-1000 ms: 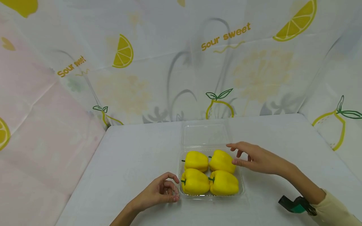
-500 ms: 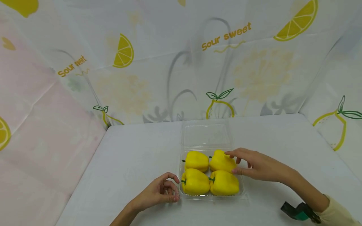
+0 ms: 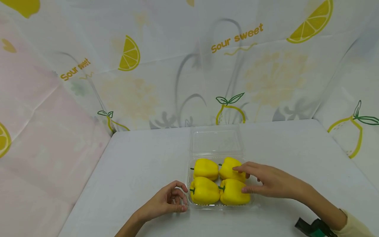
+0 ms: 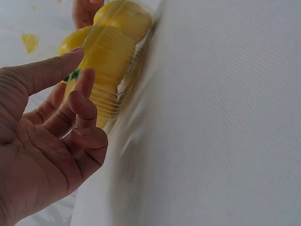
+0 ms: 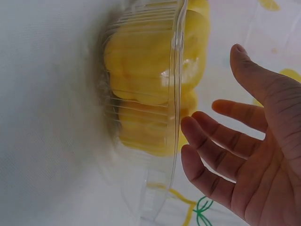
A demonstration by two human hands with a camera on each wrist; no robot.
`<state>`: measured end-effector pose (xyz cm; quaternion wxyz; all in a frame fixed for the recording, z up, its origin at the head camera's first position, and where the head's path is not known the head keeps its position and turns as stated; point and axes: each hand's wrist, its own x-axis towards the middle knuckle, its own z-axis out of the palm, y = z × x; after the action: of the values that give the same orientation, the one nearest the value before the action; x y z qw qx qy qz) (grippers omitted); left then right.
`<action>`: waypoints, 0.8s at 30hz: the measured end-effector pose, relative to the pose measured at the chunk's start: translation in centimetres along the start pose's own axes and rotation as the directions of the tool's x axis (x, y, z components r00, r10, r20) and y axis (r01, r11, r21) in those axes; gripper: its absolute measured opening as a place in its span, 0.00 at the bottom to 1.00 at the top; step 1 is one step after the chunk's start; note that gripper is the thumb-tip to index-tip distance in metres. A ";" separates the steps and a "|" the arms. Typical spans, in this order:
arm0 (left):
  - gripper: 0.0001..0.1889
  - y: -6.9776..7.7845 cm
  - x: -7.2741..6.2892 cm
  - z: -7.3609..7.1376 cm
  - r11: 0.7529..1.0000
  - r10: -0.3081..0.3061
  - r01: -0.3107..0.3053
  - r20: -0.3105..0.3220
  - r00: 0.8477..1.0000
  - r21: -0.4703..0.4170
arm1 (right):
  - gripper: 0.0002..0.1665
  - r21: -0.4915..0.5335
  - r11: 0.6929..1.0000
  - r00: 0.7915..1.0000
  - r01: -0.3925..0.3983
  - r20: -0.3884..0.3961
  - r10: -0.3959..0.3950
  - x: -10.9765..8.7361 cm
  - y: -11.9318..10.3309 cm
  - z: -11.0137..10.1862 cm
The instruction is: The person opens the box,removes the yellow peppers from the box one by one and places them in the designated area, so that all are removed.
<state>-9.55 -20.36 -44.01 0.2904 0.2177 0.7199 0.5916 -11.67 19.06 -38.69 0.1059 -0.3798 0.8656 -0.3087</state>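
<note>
Several yellow bell peppers with green stems lie in two rows in a clear plastic clamshell box. Its lid is folded back, away from the person. My left hand holds the box's near left edge; in the left wrist view the thumb lies at the rim and the other fingers curl by the side wall. Over the box's right side hovers my right hand, fingers loosely bent and nothing gripped. Its fingertips overlap the right-hand peppers in the head view, while the right wrist view shows them beside the rim.
The box stands on a white-covered table. Behind it hangs a pale cloth backdrop printed with lemons and lettering, and more cloth closes off the left side. A black and green wrist device sits on the right forearm.
My right hand has moved toward the person along the box's right side, from the far pepper toward the near one. The left hand, the box and the peppers have stayed in place.
</note>
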 end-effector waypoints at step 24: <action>0.25 0.0 0.0 0.2 1.000 -0.005 0.005 -0.014 1.000 -0.008 | 0.34 -0.221 0.968 0.988 0.121 -0.069 -0.139 0.0 -0.8 2.0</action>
<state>-9.44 -20.24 -44.02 0.2876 0.2105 0.7202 0.5952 -10.42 17.73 -39.75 0.0072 -0.4317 0.8709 -0.2349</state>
